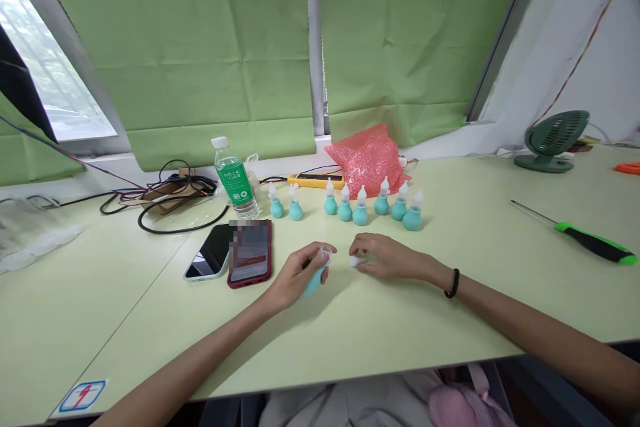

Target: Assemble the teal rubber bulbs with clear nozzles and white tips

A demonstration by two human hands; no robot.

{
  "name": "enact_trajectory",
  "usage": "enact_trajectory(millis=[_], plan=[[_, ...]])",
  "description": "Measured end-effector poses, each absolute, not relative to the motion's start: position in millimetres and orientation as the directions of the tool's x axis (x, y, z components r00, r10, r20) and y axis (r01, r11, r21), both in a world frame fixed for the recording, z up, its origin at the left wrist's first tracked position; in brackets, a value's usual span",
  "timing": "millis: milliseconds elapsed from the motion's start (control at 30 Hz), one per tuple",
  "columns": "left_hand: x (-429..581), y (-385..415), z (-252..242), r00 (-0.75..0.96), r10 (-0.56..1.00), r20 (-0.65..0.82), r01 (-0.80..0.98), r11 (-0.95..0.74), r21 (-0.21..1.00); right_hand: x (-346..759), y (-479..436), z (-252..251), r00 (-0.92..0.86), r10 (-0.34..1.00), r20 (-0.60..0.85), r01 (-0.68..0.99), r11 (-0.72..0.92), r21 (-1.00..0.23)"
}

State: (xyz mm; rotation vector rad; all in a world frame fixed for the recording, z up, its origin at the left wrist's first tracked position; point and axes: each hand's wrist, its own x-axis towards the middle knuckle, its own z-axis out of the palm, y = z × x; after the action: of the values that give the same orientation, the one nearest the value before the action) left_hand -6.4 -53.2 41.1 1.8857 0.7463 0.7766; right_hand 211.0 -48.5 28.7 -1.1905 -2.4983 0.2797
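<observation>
My left hand is closed around a teal squeeze bulb, tilted, with a clear collar at its top by my thumb. The fingers cover part of the bulb. Just to the right, my right hand pinches a small white piece, partly hidden by the fingers; it looks like a cap or tip. A gap separates the two hands. Behind them stand several teal squeeze bulbs with pale pointed tips, among them one bulb in the middle, one bulb at the right and one bulb at the left.
Two phones, one pale-edged and one in a dark red case, lie left of my hands. Behind are a water bottle, black cables, a yellow power strip and a pink bubble-wrap bag. A screwdriver and green fan are rightward.
</observation>
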Motion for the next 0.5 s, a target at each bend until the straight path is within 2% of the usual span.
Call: enact_trajectory(millis=[67,133,233,300,367,500], plan=[[-7,-56,40,0.608,0.76,0.231,0.308,-0.493,0.814,209,-50,31,-0.58,0.78,0.235,0.696,0.624,-0.355],[-7,-58,39,0.598,0.757,0.264,0.407,-0.571,0.713,207,-52,35,-0.587,0.773,0.238,0.631,0.622,-0.464],[-8,-59,38,0.6,0.747,0.286,0.47,-0.618,0.63,204,-57,42,-0.572,0.778,0.261,0.481,0.576,-0.661],[-8,-58,37,0.621,0.731,0.284,0.479,-0.64,0.601,202,-60,44,-0.553,0.788,0.273,0.421,0.546,-0.724],[-7,-59,37,0.644,0.709,0.287,0.474,-0.664,0.578,199,-62,44,-0.554,0.777,0.298,0.414,0.568,-0.711],[-7,-61,36,0.666,0.677,0.313,0.453,-0.701,0.55,197,-65,43,-0.602,0.714,0.357,0.44,0.67,-0.598]])
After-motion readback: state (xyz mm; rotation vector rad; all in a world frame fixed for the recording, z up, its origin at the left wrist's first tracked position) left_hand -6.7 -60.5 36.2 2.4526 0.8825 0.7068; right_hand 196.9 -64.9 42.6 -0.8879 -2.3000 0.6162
